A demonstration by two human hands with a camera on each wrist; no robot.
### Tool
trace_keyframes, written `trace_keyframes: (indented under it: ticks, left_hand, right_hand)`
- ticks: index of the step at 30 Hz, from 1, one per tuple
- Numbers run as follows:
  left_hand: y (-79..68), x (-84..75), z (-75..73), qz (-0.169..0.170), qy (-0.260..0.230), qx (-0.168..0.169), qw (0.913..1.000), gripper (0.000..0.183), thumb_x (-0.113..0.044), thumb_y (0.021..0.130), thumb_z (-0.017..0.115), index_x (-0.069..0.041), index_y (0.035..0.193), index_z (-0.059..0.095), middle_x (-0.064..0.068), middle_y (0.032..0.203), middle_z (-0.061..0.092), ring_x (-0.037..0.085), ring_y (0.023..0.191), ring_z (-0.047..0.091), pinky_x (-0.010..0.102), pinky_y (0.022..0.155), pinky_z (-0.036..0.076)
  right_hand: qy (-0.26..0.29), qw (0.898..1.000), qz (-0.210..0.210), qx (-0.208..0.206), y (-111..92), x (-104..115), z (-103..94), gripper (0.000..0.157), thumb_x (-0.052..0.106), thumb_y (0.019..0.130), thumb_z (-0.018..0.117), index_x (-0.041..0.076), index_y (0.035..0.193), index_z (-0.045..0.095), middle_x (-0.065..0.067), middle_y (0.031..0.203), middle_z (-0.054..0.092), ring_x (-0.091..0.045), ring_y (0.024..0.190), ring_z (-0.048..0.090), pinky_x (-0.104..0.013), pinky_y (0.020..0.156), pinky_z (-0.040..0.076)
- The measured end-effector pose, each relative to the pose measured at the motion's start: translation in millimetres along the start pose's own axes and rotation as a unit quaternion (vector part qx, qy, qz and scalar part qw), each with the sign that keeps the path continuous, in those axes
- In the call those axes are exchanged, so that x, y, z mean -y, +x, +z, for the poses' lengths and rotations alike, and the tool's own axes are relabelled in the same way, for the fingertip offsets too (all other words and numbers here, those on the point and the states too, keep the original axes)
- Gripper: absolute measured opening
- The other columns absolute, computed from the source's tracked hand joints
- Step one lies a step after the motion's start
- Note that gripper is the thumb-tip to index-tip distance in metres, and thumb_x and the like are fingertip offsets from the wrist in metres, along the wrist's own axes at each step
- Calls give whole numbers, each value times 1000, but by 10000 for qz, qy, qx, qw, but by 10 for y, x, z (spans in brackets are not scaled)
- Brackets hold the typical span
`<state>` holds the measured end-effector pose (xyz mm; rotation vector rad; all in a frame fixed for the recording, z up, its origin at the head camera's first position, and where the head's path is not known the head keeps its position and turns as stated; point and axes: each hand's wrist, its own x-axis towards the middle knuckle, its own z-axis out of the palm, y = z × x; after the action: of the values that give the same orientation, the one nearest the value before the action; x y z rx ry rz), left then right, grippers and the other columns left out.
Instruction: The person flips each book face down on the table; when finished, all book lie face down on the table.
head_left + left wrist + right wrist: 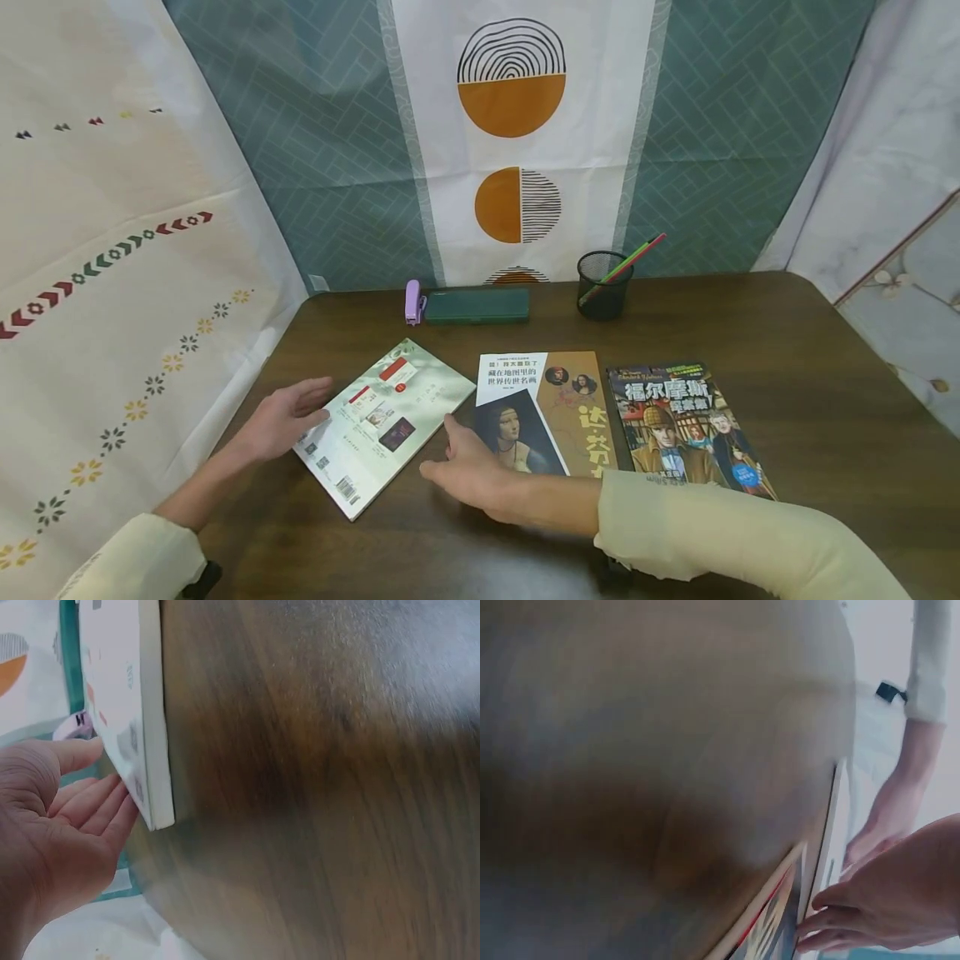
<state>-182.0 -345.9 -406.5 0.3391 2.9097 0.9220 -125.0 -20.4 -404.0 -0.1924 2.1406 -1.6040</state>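
A pale green-and-white book [431,387] lies tilted on the table, its back cover up with a barcode near the lower corner. My left hand [283,419] is at its left edge, fingers relaxed and fingertips right at the cover. In the left wrist view that hand [71,802] has its palm turned toward the book's page edges [156,750]. On the other side, my right hand [476,471] reaches in with thumb and fingers spread, fingertips near the book's right edge. It overlaps the lower left of a brown-and-white book [581,433] with a portrait on its cover.
Further right lies a comic-style book [675,425], partly behind my right sleeve [697,525]. Along the table's back edge stand a lilac stapler [413,303], a dark green case [477,307] and a black mesh cup [602,292] holding pencils [633,258]. Patterned cloth hangs behind.
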Motion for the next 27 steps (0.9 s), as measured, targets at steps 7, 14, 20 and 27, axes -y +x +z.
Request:
trace_keyframes:
  ticks: [7,14,20,27]
  left_hand:
    - [56,-2,100,-312,-48,-24,9995,56,-8,100,73,8,150,52,29,144,61,45,132,61,57,103,53]
    - [33,-31,149,-304,-91,-171,9993,53,-6,98,77,6,146,58,26,136,67,41,121,68,53,97,56]
    - [-9,-65,177,-342,25,-287,9990,50,-8,95,80,3,141,64,23,132,71,36,115,72,42,89,59]
    - [-68,-126,204,-339,392,-447,9977,43,-12,91,86,-2,131,74,15,119,77,27,103,76,34,81,56]
  right_hand:
    - [553,9983,-93,150,-48,-2,115,91,1,88,68,-9,165,21,-28,169,29,-47,149,40,-54,120,36]
    - [824,9964,-151,109,-21,-2,143,91,-2,85,65,-11,164,20,-31,167,28,-48,150,38,-53,122,33]
    - [931,9955,-151,66,8,-4,125,91,-4,86,65,-11,164,18,-30,169,26,-47,151,36,-53,123,32]
    - [1245,9916,-345,80,63,-32,91,92,-7,87,62,-11,164,13,-28,171,23,-43,156,27,-51,125,27]
